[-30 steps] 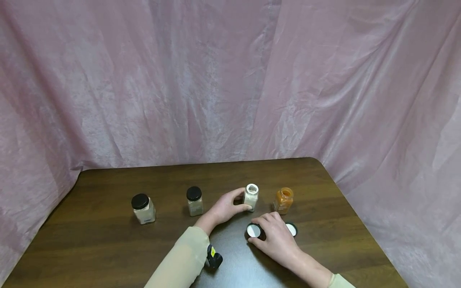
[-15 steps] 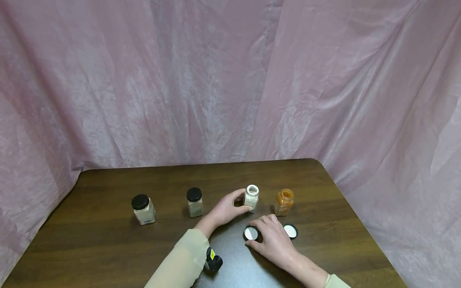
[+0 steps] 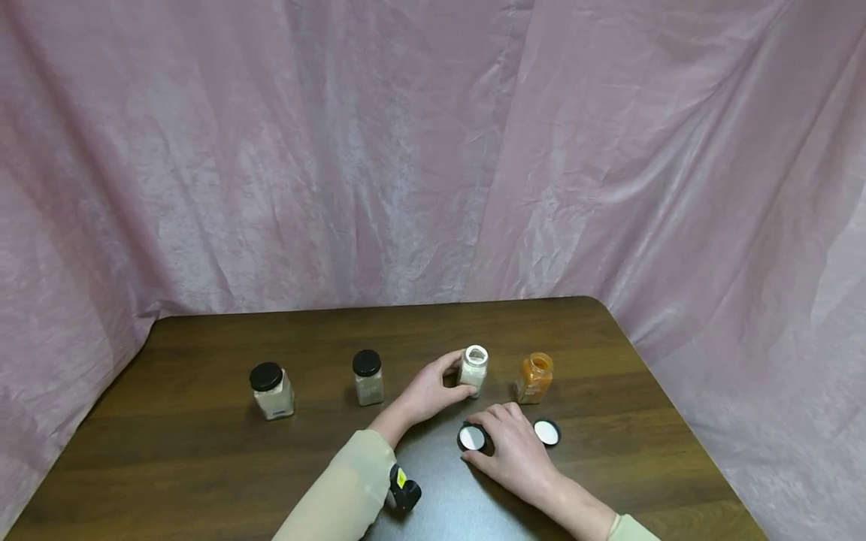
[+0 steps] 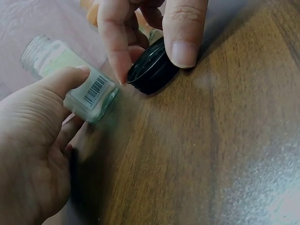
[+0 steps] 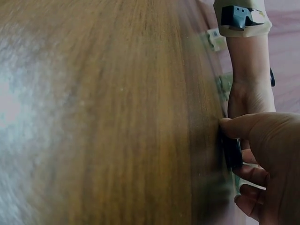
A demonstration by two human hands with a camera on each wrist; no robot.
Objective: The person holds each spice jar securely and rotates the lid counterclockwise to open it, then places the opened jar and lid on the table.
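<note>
My left hand grips an open glass jar of pale powder that stands upright on the table. A barcode label on that jar faces the left wrist view. In front of it my right hand pinches a black lid by its rim, with the white inner side up; the lid rests on or just at the tabletop. Beside the right hand a second black lid lies with its white inside up. An uncapped jar of orange powder stands behind this hand.
Two capped jars stand to the left: a pale jar with a black lid and a nearer-to-centre jar with a black lid. A brown wooden table holds everything. Pink curtain hangs behind its far edge.
The right hand has moved slightly left and nearer with the black lid, and the second lid shows more fully. The left hand still holds the jar in the same place.
</note>
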